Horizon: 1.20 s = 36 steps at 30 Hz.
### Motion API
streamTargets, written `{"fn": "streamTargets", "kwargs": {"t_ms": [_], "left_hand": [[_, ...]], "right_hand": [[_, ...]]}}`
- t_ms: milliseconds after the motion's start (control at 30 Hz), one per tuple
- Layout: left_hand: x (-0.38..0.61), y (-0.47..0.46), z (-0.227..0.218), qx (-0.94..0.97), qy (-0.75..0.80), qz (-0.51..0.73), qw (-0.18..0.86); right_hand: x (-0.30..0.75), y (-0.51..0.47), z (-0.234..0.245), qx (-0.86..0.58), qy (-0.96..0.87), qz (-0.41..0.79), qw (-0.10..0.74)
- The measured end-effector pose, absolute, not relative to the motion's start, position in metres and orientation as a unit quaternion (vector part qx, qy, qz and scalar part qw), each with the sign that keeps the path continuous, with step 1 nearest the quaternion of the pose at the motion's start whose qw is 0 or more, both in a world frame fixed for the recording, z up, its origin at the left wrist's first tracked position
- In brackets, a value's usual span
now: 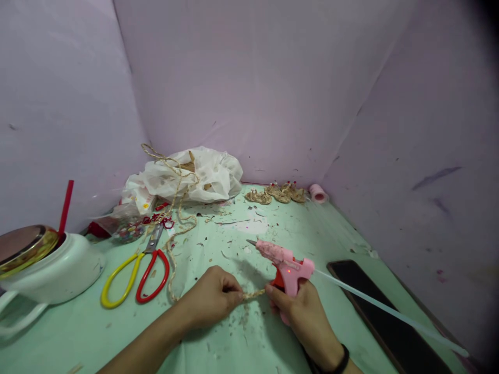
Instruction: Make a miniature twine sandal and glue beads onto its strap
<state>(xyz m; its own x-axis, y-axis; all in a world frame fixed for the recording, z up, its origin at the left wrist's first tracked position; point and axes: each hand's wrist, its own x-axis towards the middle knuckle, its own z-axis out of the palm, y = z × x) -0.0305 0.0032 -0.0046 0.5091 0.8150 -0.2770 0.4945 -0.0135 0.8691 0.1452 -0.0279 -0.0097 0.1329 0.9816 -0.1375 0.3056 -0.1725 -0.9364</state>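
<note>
My left hand (212, 301) is closed in a pinch on one end of a short piece of jute rope (253, 294), low over the green table (234, 343). My right hand (306, 317) is wrapped round the grip of a pink hot glue gun (286, 265), and its thumb touches the other end of the rope piece. The gun's nozzle points up and to the left, and a long clear glue stick (390, 311) sticks out of its back toward the right.
Scissors (136, 272) with one yellow and one red handle lie at the left beside a long trailing rope (173, 244). A white jug (47, 265) stands far left, a white plastic bag (195, 176) at the back, woven jute pieces (276, 194), a pink tape roll (317, 193), a dark phone (385, 317) right.
</note>
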Motion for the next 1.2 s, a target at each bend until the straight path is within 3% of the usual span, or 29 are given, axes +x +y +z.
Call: {"fn": "streamTargets", "kwargs": {"t_ms": [233, 467, 700, 1000, 1200], "left_hand": [[-0.029, 0.003, 0.003, 0.686, 0.563, 0.093, 0.451], [-0.019, -0.017, 0.005, 0.815, 0.517, 0.147, 0.216], [-0.014, -0.016, -0.01, 0.815, 0.489, 0.201, 0.238], [-0.012, -0.015, -0.013, 0.853, 0.421, 0.203, 0.232], [-0.013, -0.016, -0.01, 0.858, 0.42, 0.188, 0.227]], "right_hand": [[0.149, -0.027, -0.012, -0.656, -0.51, 0.408, 0.379], [0.16, -0.029, -0.01, -0.698, -0.527, 0.349, 0.337], [0.163, -0.029, -0.004, -0.698, -0.569, 0.262, 0.346], [0.17, -0.03, 0.002, -0.685, -0.525, 0.338, 0.374], [0.207, -0.064, -0.001, -0.715, -0.489, 0.322, 0.383]]}}
